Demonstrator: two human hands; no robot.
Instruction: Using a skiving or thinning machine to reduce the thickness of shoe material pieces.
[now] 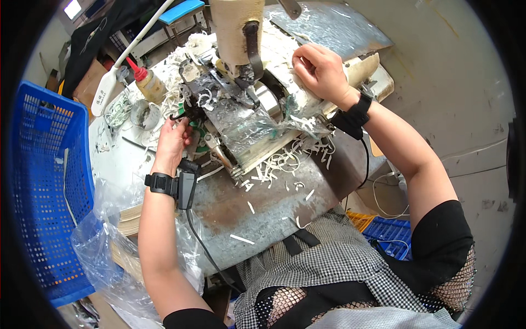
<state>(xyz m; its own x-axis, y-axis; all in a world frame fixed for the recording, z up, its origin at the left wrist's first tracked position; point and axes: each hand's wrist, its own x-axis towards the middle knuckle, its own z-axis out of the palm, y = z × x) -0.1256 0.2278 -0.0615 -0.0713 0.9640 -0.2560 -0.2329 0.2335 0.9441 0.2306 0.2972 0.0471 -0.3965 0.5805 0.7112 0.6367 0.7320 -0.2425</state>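
Observation:
A cream sewing-type machine [233,41] with a metal and clear plastic-covered body stands on the worktable in front of me. At its left side, my left hand [174,138] is closed, with its fingertips pinching a black curved lever-like piece [177,117]. My right hand [324,72] rests over the machine's right side, with its fingers curled in; whatever lies inside them is hidden. Between the hands are a shiny round metal part [268,100] and crumpled clear plastic film [249,131]. White trimmed strips [279,165] lie scattered along the machine's near edge.
A blue perforated crate [52,192] stands at the left, beside a clear plastic bag [104,241] and stacked cream strips [131,219]. A red-capped bottle [149,85] and a roll of tape [145,114] sit left of the machine. A white lamp [105,90] hangs over them.

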